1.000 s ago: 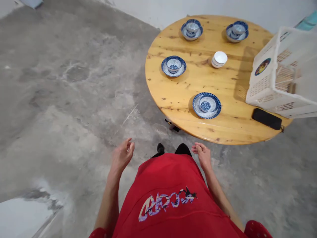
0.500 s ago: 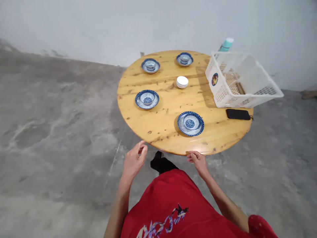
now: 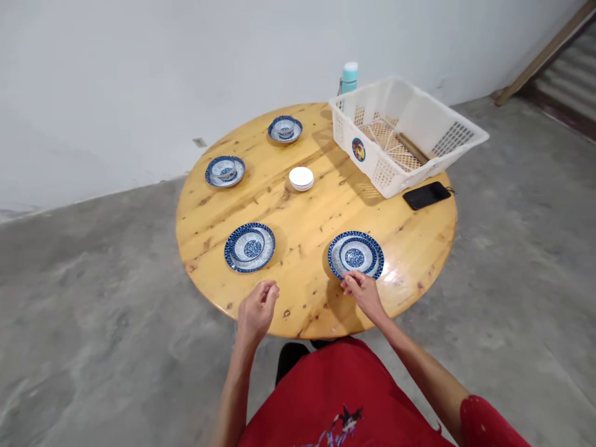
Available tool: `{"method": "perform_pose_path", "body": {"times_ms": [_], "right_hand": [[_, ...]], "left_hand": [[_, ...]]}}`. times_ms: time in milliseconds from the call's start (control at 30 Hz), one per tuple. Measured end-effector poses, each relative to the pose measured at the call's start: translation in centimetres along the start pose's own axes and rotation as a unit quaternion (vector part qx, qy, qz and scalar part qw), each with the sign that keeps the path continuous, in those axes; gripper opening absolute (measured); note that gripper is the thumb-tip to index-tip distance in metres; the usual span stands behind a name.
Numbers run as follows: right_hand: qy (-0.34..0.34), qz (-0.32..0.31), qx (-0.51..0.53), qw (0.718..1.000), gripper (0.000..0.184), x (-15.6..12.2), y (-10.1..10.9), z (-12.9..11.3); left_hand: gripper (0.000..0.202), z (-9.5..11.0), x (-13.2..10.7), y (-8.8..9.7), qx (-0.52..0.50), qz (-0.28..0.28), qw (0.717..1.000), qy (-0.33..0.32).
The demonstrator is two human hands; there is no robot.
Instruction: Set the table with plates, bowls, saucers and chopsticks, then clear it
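My left hand (image 3: 257,312) hovers above the front edge of the round wooden table (image 3: 298,279), its fingers curled in and nothing seen in them. Ahead of it lies a blue-and-white plate (image 3: 233,264) with a bowl (image 3: 252,247) standing on it. My right hand (image 3: 363,293), loosely closed and apparently holding nothing, overlaps the near rim of another blue-rimmed plate (image 3: 333,261); whether it touches is unclear. On that plate is a patterned bowl (image 3: 355,256). A small stack of white dishes (image 3: 301,177) sits mid-table.
Two more bowls, one at the left (image 3: 224,169) and one at the back (image 3: 284,128), stand on plates. At the right is a white plastic basket (image 3: 372,161) with a brown strip inside. A black phone (image 3: 426,195) lies before it, and a turquoise bottle (image 3: 349,77) stands behind.
The view has turned right and come closer to the table. Both hands have moved from its edge to over the tabletop, the right one reaching the plate's rim. The dishes keep their arrangement.
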State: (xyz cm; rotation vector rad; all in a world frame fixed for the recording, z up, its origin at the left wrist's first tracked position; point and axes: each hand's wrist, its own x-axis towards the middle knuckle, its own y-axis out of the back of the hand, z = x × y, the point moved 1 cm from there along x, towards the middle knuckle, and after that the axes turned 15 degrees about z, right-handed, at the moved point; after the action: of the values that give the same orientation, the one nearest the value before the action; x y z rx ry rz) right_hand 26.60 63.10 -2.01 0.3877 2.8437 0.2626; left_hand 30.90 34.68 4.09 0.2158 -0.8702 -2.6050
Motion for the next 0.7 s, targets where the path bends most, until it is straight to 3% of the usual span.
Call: {"method": "perform_pose_path", "body": {"times_ms": [133, 233, 433, 600, 700], "right_hand": [[0.052, -0.008, -0.021, 0.998, 0.026, 3.0, -1.6, -2.9], [0.077, -0.003, -0.026, 0.997, 0.025, 5.0, -2.1, -5.3], [0.085, 0.031, -0.056, 0.994, 0.025, 10.0, -3.7, -8.6], [0.027, 0.059, -0.077, 0.995, 0.017, 16.6, -8.4, -9.6], [0.034, 0.084, -0.139, 0.986, 0.016, 21.2, -11.9, -10.2]], "left_hand": [[0.031, 1.8, 4.3, 0.5, 0.001, -0.014, 1.000, -0.021], [0.029, 3.4, 9.0, 0.5, -0.006, -0.018, 0.999, -0.043], [0.028, 5.8, 18.9, -1.7, -0.016, -0.024, 0.998, -0.063], [0.028, 5.5, 24.9, -3.9, -0.046, -0.064, 0.995, -0.068], [0.026, 4.4, 28.8, -5.4, -0.016, -0.071, 0.995, -0.070]]}}
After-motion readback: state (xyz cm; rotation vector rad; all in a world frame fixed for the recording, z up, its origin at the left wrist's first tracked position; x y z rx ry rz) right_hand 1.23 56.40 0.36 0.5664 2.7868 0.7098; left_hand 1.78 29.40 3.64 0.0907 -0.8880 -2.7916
